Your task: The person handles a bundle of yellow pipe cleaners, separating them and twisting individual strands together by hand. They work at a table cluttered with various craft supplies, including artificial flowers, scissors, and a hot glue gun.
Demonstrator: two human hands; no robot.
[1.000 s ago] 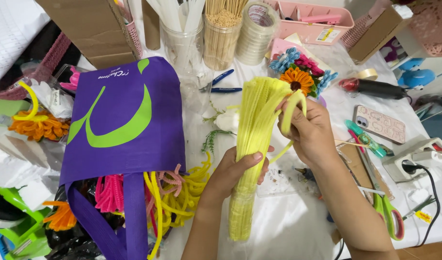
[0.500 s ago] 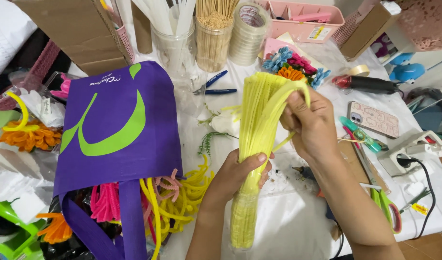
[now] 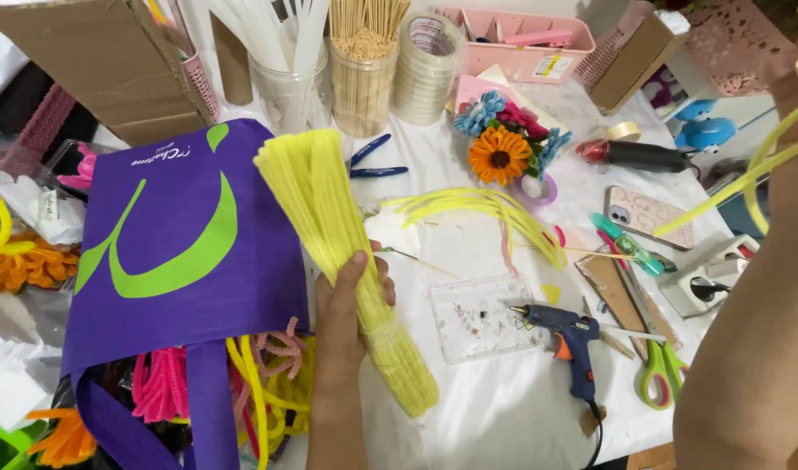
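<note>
Above the tabletop (image 3: 503, 409), left hand (image 3: 351, 300) fingers clamp the yellow pipe-cleaner bundle (image 3: 338, 235); right hand (image 3: 786, 83) pinches 1 stem (image 3: 730, 187). Keep bundle grip firm.

Yellow pipe cleaners (image 3: 347, 235), purple-green bag (image 3: 181, 235)
</note>
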